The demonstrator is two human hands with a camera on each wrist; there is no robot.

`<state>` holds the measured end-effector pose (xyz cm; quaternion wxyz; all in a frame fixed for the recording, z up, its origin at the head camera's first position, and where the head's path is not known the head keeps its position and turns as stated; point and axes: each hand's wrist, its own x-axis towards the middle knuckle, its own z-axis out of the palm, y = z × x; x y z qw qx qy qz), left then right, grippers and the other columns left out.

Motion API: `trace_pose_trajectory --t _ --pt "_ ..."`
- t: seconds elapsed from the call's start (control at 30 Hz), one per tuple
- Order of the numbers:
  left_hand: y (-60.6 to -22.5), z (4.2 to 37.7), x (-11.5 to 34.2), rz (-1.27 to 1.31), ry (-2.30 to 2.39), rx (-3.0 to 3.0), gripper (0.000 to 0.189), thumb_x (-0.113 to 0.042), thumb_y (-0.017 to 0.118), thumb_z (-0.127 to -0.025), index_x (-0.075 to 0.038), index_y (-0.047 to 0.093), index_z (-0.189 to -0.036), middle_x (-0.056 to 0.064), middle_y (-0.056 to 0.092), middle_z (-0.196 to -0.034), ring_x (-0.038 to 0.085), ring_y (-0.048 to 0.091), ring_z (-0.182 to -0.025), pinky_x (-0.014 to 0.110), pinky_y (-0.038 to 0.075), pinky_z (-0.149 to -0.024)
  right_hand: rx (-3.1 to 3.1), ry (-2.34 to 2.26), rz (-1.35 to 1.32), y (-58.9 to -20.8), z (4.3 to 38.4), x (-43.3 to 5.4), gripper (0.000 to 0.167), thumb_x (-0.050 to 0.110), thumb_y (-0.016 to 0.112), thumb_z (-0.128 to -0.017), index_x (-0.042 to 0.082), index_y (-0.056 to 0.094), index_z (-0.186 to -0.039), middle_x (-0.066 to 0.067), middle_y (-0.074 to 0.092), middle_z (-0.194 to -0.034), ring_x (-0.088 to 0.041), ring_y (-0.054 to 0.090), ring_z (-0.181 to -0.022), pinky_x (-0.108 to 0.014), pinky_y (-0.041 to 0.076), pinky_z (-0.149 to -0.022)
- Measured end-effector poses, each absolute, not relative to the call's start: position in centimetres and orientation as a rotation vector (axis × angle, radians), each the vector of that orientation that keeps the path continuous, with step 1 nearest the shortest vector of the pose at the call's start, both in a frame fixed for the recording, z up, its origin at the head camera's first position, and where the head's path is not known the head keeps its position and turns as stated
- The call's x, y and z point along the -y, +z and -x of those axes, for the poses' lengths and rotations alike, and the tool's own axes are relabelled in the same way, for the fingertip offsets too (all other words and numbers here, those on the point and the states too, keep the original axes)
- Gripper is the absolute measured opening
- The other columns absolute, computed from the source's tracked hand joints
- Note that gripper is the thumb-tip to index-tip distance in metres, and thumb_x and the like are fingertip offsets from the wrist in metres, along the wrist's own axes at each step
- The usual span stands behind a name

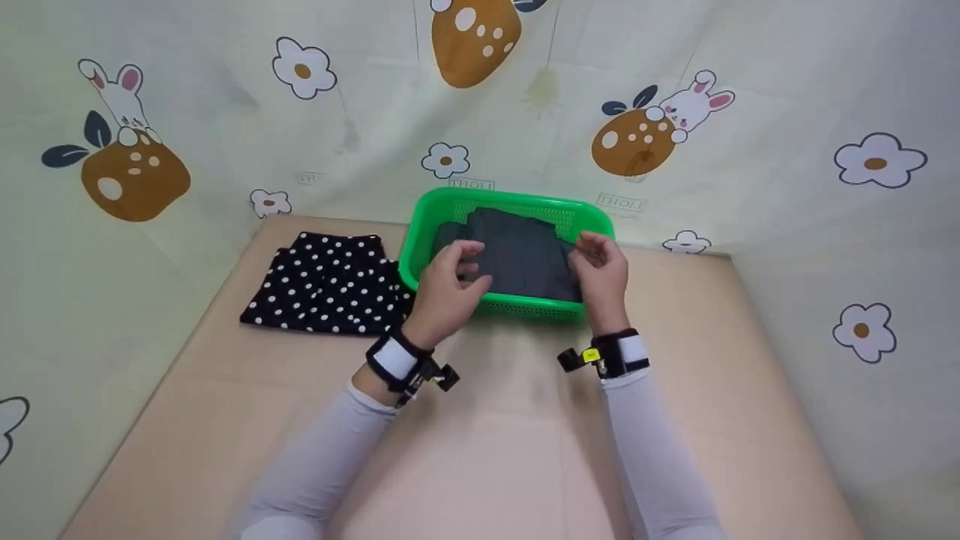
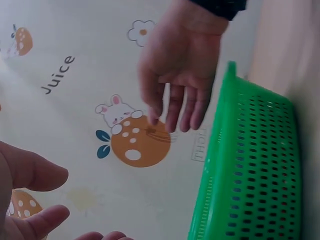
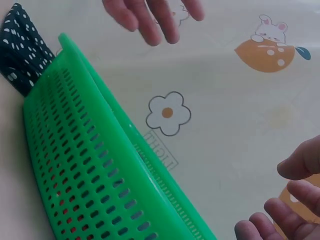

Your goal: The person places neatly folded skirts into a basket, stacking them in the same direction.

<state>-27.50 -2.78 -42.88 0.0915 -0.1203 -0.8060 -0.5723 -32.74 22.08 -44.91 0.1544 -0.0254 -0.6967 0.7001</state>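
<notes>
A green plastic basket (image 1: 510, 304) with perforated walls stands toward the back of the table. Dark grey folded cloth (image 1: 521, 255) lies inside it, reaching up near the rim. My left hand (image 1: 446, 296) is over the basket's front left part, fingers loosely bent and thumb apart, holding nothing. Over the right end is my right hand (image 1: 604, 281), its fingers relaxed with nothing between them. Both wrist views show the hands above the rim, facing each other across the basket; in the right wrist view the thumb (image 3: 302, 159) stands away from the fingers.
Left of the basket, a folded black cloth with white dots (image 1: 330, 285) lies flat on the beige table (image 1: 480, 450), close against the basket's side. A pale printed curtain (image 1: 525, 127) hangs behind the basket and along both sides of the table.
</notes>
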Motion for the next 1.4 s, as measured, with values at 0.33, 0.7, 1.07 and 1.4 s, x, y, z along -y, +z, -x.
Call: trace_pose_trajectory --t 0.33,0.7,1.07,1.4 --pt "-46.2 25.2 6.4 0.325 -1.633 2.360 0.045 -0.005 0.071 -0.095 -0.006 0.060 -0.138 0.012 0.057 -0.139 0.030 0.068 -0.120 0.041 0.063 -0.095 2.050 1.991 -0.019 -45.2 31.8 -19.5 0.029 -0.006 0.065 -0.097 -0.001 0.066 -0.125 -0.013 0.067 -0.120 -0.037 0.063 -0.117 -0.021 0.059 -0.089" --pt "-45.3 28.9 15.1 -0.056 -1.536 2.282 0.046 -0.008 0.067 -0.098 -0.005 0.056 -0.143 0.018 0.056 -0.144 0.031 0.064 -0.125 0.046 0.057 -0.104 2.133 2.049 -0.404 -44.6 27.4 -13.1 0.016 -0.005 0.067 -0.094 -0.002 0.070 -0.109 -0.025 0.070 -0.112 -0.018 0.069 -0.094 -0.029 0.063 -0.082" --pt "-45.9 30.0 23.9 -0.401 -1.143 2.768 0.048 -0.024 0.062 -0.103 0.003 0.057 -0.142 0.025 0.066 -0.122 0.029 0.070 -0.079 0.036 0.059 -0.065 2.568 1.857 -0.546 -47.5 25.7 -1.3 0.009 0.007 0.075 -0.091 0.009 0.075 -0.100 -0.001 0.076 -0.099 -0.004 0.066 -0.086 -0.020 0.057 -0.080" --pt "-49.3 31.2 26.8 -0.577 -0.892 2.864 0.057 -0.015 0.060 -0.096 0.011 0.052 -0.146 0.041 0.056 -0.136 0.060 0.054 -0.124 0.072 0.049 -0.095 2.700 1.770 -0.379 -52.2 26.8 -0.1 0.018 0.000 0.072 -0.088 0.009 0.075 -0.104 -0.001 0.076 -0.103 -0.005 0.066 -0.092 -0.021 0.057 -0.087"
